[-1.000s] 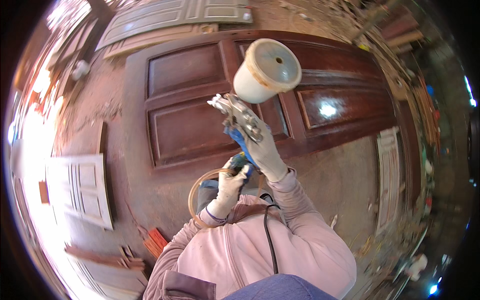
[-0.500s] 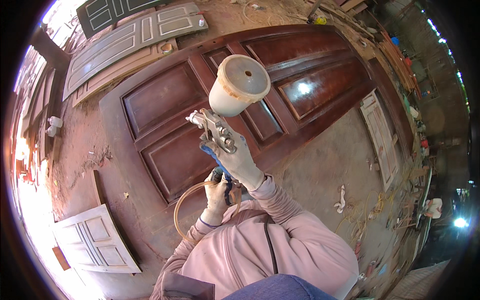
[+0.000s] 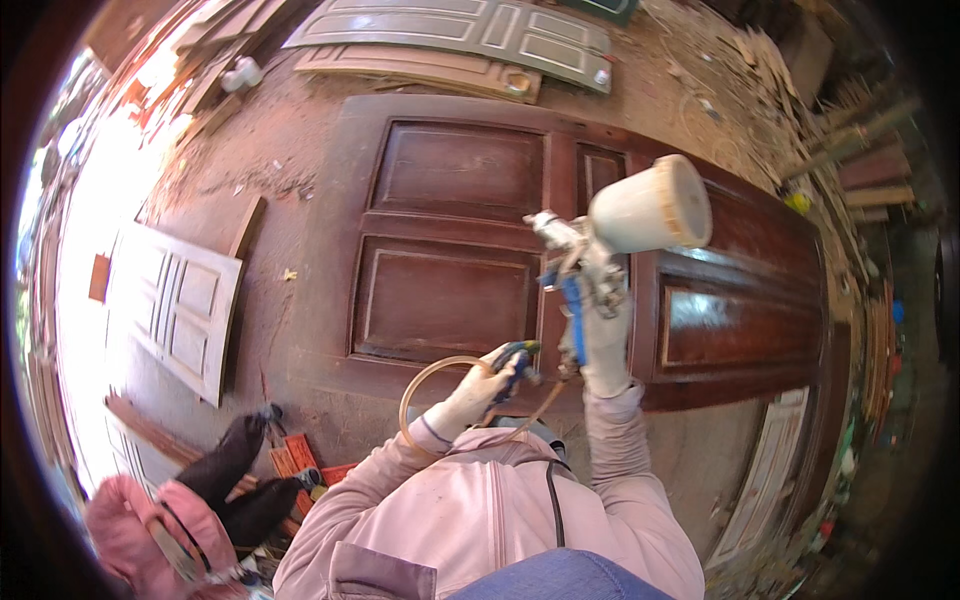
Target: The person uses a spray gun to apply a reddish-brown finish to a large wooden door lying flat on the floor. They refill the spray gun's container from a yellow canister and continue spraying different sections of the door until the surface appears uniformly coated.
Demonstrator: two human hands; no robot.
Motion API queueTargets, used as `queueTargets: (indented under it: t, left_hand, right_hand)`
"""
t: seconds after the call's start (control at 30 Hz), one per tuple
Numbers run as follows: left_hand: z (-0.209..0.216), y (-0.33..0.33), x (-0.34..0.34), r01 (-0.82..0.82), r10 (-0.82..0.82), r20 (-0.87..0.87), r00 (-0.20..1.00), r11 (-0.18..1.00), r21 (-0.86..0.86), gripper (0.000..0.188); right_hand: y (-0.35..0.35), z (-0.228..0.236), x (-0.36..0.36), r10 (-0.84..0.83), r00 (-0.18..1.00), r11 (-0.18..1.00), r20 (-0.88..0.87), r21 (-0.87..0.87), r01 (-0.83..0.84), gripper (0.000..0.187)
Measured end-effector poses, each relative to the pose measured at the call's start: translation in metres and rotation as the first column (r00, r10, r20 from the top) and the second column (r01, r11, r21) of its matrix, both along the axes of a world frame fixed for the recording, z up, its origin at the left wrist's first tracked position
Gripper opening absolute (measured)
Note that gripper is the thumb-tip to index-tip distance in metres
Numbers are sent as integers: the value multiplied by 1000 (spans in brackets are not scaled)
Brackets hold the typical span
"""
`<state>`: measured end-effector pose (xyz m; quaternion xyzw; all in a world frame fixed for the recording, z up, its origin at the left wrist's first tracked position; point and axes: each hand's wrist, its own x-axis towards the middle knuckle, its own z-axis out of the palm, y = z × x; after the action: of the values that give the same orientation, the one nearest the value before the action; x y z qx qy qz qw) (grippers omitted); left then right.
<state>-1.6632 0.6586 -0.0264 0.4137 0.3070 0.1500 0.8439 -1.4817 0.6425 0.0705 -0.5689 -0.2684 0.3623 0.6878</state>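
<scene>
My right hand (image 3: 606, 345), in a pale glove, grips a metal spray gun (image 3: 572, 245) with a blue handle part. On the gun sits a tilted white paint cup (image 3: 640, 212) with a stained lid. The gun is above a large reddish-brown panelled door (image 3: 450, 300), its nozzle pointing left. Also gloved, my left hand (image 3: 468, 398) is closed on a dark blue and black hand tool (image 3: 516, 370) whose exact kind I cannot make out. A tan hose (image 3: 408, 398) loops by the left hand and runs across toward the gun.
Grey and brown door panels (image 3: 450, 30) lie beyond the big door. A pale small door (image 3: 180, 300) is at the left, another panel (image 3: 765, 470) at the right. A person in pink (image 3: 160, 530) is at lower left, near orange-red pieces (image 3: 295, 455). Timber (image 3: 870, 195) lies far right.
My view has turned leftward. The right hand and spray gun have moved away from the left hand, and the cup leans right. A person in pink has come into view at lower left.
</scene>
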Motion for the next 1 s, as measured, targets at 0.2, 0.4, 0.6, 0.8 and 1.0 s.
queueTargets:
  t: [0.2,0.4,0.6,0.8,1.0]
  left_hand:
    - [-13,13,-207,478,354,-662,661,482,734,29]
    - [118,69,-239,385,507,-632,586,513,768,15]
    - [103,89,-234,456,153,-717,680,678,577,20]
    - [58,115,-239,436,109,-746,657,752,494,22]
    - [22,110,-220,423,-25,-747,665,836,349,29]
  right_hand:
    - [81,8,111,-32,896,996,444,87,-7,30]
    - [212,-20,129,88,917,994,390,-95,-55,27]
    - [371,-75,36,295,942,954,160,13,-301,25]
    - [501,-117,-32,296,954,955,-45,32,-295,19]
    - [517,-127,-22,233,972,972,20,22,-233,20]
